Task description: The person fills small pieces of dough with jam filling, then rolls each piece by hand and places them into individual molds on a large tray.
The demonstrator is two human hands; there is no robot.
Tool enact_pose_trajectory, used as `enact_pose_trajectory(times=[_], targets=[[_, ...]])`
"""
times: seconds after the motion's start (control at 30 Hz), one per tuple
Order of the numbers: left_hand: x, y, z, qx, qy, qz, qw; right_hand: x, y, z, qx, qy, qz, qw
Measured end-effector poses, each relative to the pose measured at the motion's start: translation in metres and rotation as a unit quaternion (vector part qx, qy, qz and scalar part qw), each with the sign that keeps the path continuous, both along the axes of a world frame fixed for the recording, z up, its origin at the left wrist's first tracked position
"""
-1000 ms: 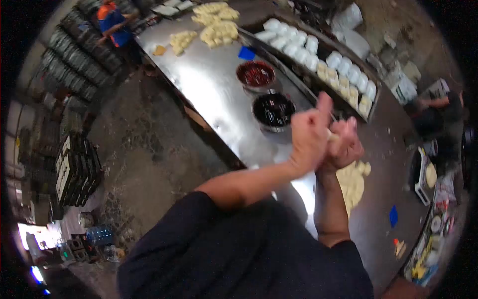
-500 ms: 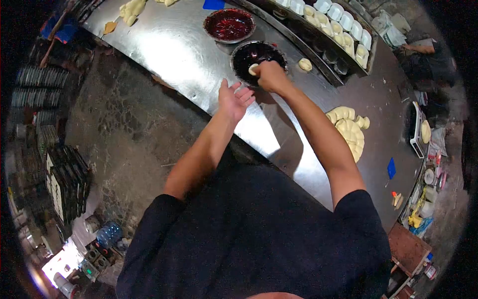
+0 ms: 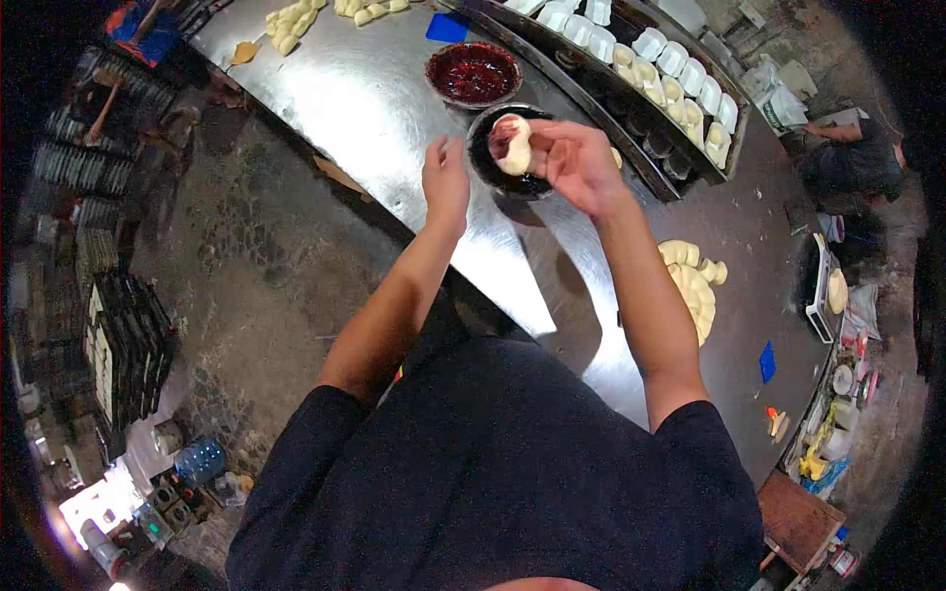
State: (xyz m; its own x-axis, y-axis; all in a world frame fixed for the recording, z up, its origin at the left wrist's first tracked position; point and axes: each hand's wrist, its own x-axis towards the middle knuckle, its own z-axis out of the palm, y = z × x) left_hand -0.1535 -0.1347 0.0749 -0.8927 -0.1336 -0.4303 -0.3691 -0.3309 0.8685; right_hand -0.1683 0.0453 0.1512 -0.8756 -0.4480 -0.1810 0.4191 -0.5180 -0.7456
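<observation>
A flattened piece of pale dough point(image 3: 518, 158) with dark red filling smeared on it is pinched in the fingers of my right hand point(image 3: 583, 169). That hand is over a bowl point(image 3: 490, 184) of very dark filling and partly covers it. Just left of this bowl is my left hand point(image 3: 446, 189), raised above the metal table with its fingers apart and nothing in them. A second bowl point(image 3: 440, 96) with glossy red filling stands just beyond the dark one. Behind my right hand, a small dough ball point(image 3: 617, 158) is mostly hidden.
Long dark trays point(image 3: 680, 175) at the back right hold white paper cups point(image 3: 601, 44), some with dough in them. Dough pieces point(image 3: 695, 295) lie right of my right arm, others point(image 3: 291, 22) at the far left. A blue scraper point(image 3: 768, 362) and a scale point(image 3: 820, 295) are at right.
My right hand has lifted out of the dark bowl and turned, showing the dough with filling on it. My left hand has turned from palm up and shifted slightly left.
</observation>
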Motion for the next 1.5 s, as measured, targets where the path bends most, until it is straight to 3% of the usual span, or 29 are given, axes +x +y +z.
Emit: enact_pose_trajectory(times=[0.03,0.1,0.13,0.17,0.2,0.23,0.27,0.33,0.37,0.43,0.53,0.63,0.7,0.77,0.8,0.83,0.93,1.0,1.03,1.1,1.13,1.17,1.23,1.3,1.37,1.4,1.43,1.5], targets=[[0.007,-0.001,0.021,-0.044,0.072,-0.04,0.996,0.008,0.004,0.001,-0.079,-0.027,0.047,0.995],[0.027,-0.007,0.071,0.165,-0.033,-0.228,0.959,0.035,0.0,0.019,-0.075,-0.088,0.075,0.99],[0.034,-0.008,0.075,0.181,-0.027,-0.235,0.955,0.038,0.003,0.001,0.005,-0.081,0.06,0.995],[0.04,-0.006,0.08,0.196,-0.019,-0.24,0.951,0.041,0.013,-0.011,0.197,0.016,-0.004,0.98],[0.05,0.002,0.072,0.152,0.036,-0.184,0.97,0.041,0.022,-0.02,0.349,0.226,-0.077,0.906],[0.053,0.011,0.068,0.171,0.051,-0.123,0.976,0.042,0.025,-0.02,0.47,0.419,-0.151,0.762],[0.055,0.019,0.066,0.172,0.039,-0.105,0.979,0.044,0.027,-0.02,0.461,0.431,-0.151,0.761],[0.063,0.029,0.089,0.182,0.018,-0.133,0.974,0.068,0.028,0.002,0.599,0.479,-0.283,0.575],[0.068,0.035,0.096,0.159,0.02,-0.12,0.98,0.086,0.022,0.008,0.575,0.499,-0.273,0.589],[0.077,0.043,0.107,0.043,0.075,-0.095,0.992,0.122,0.01,0.03,0.493,0.494,-0.254,0.67],[0.09,0.057,0.124,0.133,0.104,-0.047,0.985,0.131,0.03,0.058,0.517,0.476,-0.344,0.622],[0.101,0.083,0.129,0.114,0.137,-0.078,0.981,0.125,0.042,0.056,0.518,0.332,-0.283,0.736],[0.097,0.085,0.13,0.09,0.091,-0.178,0.976,0.129,0.045,0.057,0.505,0.358,-0.386,0.684],[0.098,0.089,0.136,0.06,0.132,-0.186,0.972,0.131,0.045,0.043,0.529,0.525,-0.368,0.556],[0.097,0.089,0.133,0.014,0.161,-0.183,0.97,0.14,0.039,0.049,0.535,0.559,-0.337,0.536],[0.096,0.09,0.134,0.055,0.166,-0.146,0.974,0.153,0.035,0.056,0.505,0.576,-0.325,0.554],[0.094,0.099,0.132,0.092,0.136,-0.109,0.98,0.153,0.038,0.054,0.492,0.497,-0.427,0.573],[0.101,0.104,0.125,0.088,0.117,-0.174,0.974,0.151,0.047,0.048,0.481,0.298,-0.369,0.737],[0.101,0.107,0.122,0.088,0.109,-0.185,0.973,0.152,0.053,0.04,0.485,0.287,-0.375,0.736],[0.092,0.11,0.118,-0.015,0.087,-0.276,0.957,0.145,0.063,0.023,0.572,0.463,-0.397,0.549],[0.085,0.107,0.103,-0.076,0.167,-0.313,0.932,0.151,0.058,0.027,0.566,0.462,-0.38,0.567],[0.076,0.106,0.089,-0.075,0.16,-0.318,0.931,0.162,0.057,0.031,0.537,0.447,-0.353,0.622],[0.064,0.105,0.083,-0.079,0.142,-0.405,0.9,0.169,0.07,0.016,0.466,0.38,-0.446,0.663],[0.072,0.12,0.073,0.009,0.17,-0.441,0.881,0.168,0.076,0.021,0.547,0.299,-0.484,0.614],[0.07,0.133,0.042,0.004,0.082,-0.579,0.811,0.179,0.081,-0.029,0.532,0.142,-0.357,0.754],[0.064,0.136,0.021,-0.158,0.243,-0.608,0.739,0.193,0.082,-0.061,0.621,0.171,-0.355,0.678],[0.051,0.141,0.007,-0.325,0.385,-0.591,0.63,0.206,0.088,-0.089,0.696,0.213,-0.35,0.59],[0.006,0.161,0.004,-0.404,0.337,-0.597,0.606,0.228,0.081,-0.122,0.726,0.132,-0.316,0.596]])
